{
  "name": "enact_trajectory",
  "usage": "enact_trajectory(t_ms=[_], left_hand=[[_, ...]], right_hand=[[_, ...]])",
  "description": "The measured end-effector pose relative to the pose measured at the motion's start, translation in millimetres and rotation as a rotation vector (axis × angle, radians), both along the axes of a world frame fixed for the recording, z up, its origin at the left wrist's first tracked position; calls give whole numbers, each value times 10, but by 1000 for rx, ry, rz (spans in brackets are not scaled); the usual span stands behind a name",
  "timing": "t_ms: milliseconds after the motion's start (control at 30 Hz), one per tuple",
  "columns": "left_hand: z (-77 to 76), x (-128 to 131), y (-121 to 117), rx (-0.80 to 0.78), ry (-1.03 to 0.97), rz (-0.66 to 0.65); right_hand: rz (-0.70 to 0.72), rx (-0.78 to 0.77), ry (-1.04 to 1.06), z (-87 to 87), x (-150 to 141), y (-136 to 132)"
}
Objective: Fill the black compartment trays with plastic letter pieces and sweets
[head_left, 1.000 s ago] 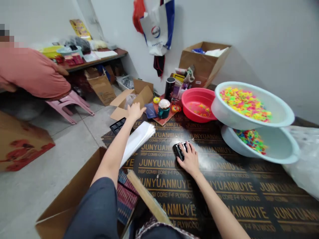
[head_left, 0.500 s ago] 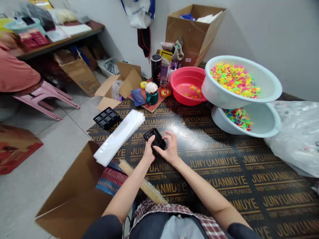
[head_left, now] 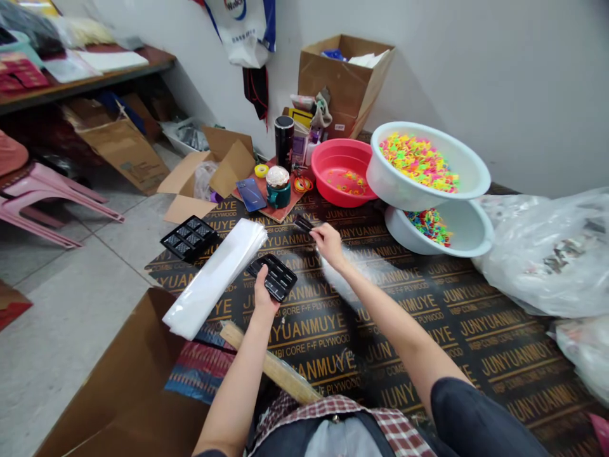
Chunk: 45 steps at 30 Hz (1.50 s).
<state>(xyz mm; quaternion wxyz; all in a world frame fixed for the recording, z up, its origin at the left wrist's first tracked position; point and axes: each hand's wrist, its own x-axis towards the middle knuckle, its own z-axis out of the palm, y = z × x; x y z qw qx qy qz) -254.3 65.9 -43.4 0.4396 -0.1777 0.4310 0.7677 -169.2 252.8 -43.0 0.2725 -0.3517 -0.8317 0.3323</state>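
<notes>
My left hand (head_left: 265, 295) grips a black plastic compartment tray (head_left: 276, 279) by its near edge, thumb on top. Farther out and to the right, my right hand (head_left: 328, 244) pinches a small, dark, flat piece (head_left: 302, 222); its exact kind is hard to make out. To the left of my left hand lies a stack of white translucent plastic sheets or bags (head_left: 214, 276). Beyond it sits another black compartment tray (head_left: 189, 238).
Pale blue basins (head_left: 431, 197) of colourful small plastic pieces stand at right beside a red basin (head_left: 316, 181). A green mug (head_left: 278, 195) and phone (head_left: 251, 194) lie ahead. An open carton (head_left: 124, 374) is at near left, plastic bags (head_left: 547, 247) far right.
My hands have moved apart: the left keeps the black tray, while the right has gone outward with a dark flat piece. The camera view has shifted to the right.
</notes>
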Motion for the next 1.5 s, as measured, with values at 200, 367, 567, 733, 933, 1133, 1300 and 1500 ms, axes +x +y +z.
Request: enact_trajectory(t_ms=[200, 367, 567, 733, 933, 1133, 1300, 1500], left_hand=[[8, -3, -26, 41, 28, 23], [-128, 32, 7, 24, 83, 44], [-184, 55, 21, 49, 209, 86], [-86, -10, 20, -25, 116, 140], [-45, -17, 3, -43, 70, 169], [-10, 13, 9, 28, 36, 167], [-4, 11, 18, 68, 44, 150], [-140, 4, 44, 87, 121, 149]], right_hand=[[-10, 209, -273, 77, -274, 319], [464, -159, 11, 167, -41, -703], [512, -335, 91, 179, 25, -887], [288, 130, -128, 86, -224, -337], [184, 356, -398, -51, -287, 166], [-45, 255, -537, -283, -171, 315], [-124, 278, -507, -257, -261, 148], [297, 41, 0, 168, -160, -632]])
